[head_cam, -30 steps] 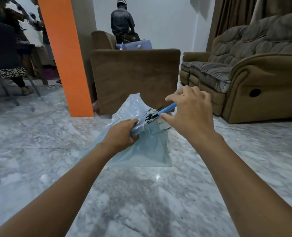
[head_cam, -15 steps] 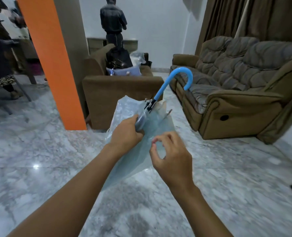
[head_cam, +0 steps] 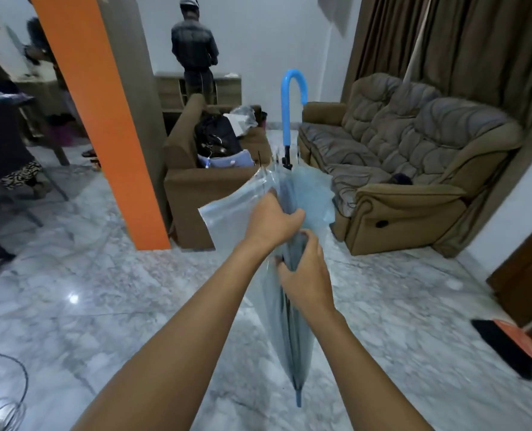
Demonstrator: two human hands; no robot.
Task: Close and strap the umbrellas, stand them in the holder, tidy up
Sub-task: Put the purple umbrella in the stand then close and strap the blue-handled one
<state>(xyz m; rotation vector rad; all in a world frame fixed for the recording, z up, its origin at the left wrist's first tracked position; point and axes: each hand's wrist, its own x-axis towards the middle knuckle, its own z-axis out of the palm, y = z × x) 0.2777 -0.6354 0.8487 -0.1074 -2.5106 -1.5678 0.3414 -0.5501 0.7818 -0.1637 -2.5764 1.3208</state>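
Umbrella (head_cam: 289,331) cloth, see-through and light blue, is held upright in the air to the right of the orange pillar (head_cam: 96,119). The curved blue handle (head_cam: 289,119) is pointed up and the thin tip (head_cam: 298,399) is pointed down at the gray marble floor (head_cam: 103,290). The upper part of the cloth is gripped by the left hand (head_cam: 271,222), with the fingers curled round it. Just under that, the bunched-up cloth is gripped by the right hand (head_cam: 305,272), also with curled fingers, and the two hands are nearly touching. Some loose cloth is spread out on the pillar side of the left hand. A brown armchair (head_cam: 196,194) with bags piled on it is seen right beside the pillar. A big brown sofa (head_cam: 414,157) is seen farther to the right of the pillar. A broom (head_cam: 507,346) is seen low down, far to the right of the pillar. A person (head_cam: 194,51) is seen standing behind the armchair, facing away.
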